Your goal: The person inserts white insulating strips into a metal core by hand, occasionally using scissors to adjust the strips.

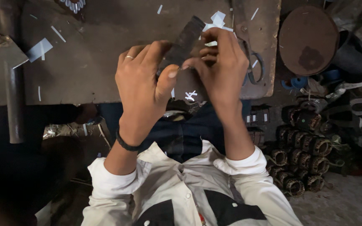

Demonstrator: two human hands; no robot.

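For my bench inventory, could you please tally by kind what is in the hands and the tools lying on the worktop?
Dark ribbed piece, held by left hand and right hand: 1
Scissors: 1
Metal vice handle: 1
Total: 3

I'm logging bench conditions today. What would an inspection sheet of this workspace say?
Surface: worn dark wooden bench, scratched and dusty.
Job's things: dark ribbed cylindrical part, held over the bench edge.
Clutter: white paper strips and scraps; metal scissors at the right edge.
Grippers: left hand and right hand both grip the part.
Cables: nothing seen.
Surroundings: stacked wound motor stators on the floor; round rusty metal disc; grey metal pipe.
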